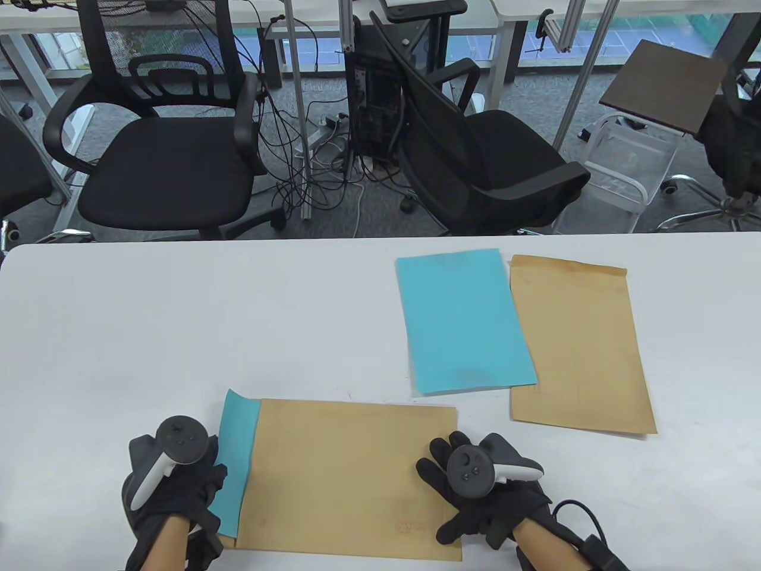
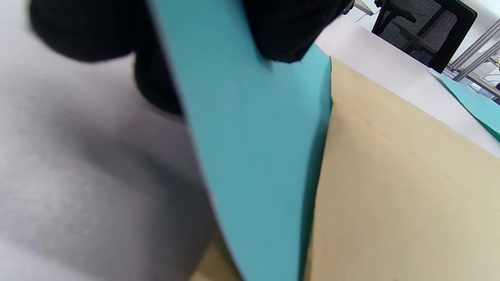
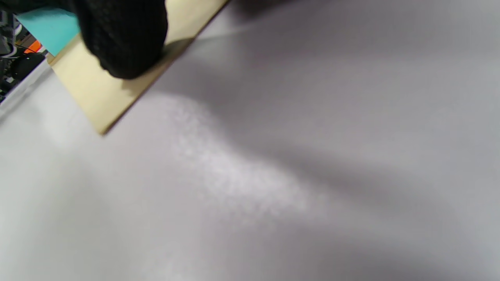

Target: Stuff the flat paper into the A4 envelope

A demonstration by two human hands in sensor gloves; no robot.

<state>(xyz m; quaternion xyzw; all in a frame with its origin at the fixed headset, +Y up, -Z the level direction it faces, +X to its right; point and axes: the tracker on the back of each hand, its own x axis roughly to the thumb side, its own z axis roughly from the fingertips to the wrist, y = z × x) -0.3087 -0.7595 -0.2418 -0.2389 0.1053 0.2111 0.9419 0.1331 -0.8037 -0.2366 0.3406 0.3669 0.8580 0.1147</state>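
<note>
A brown A4 envelope lies lengthwise at the table's near edge. A blue sheet sticks out of its left, open end, mostly inside. My left hand pinches the sheet's protruding edge; in the left wrist view the fingers grip the blue sheet next to the envelope. My right hand rests flat on the envelope's right end, fingers spread. In the right wrist view a fingertip presses on the envelope's corner.
A second blue sheet and a second brown envelope lie side by side on the white table, at the right behind the hands. Black office chairs and cables stand beyond the far edge.
</note>
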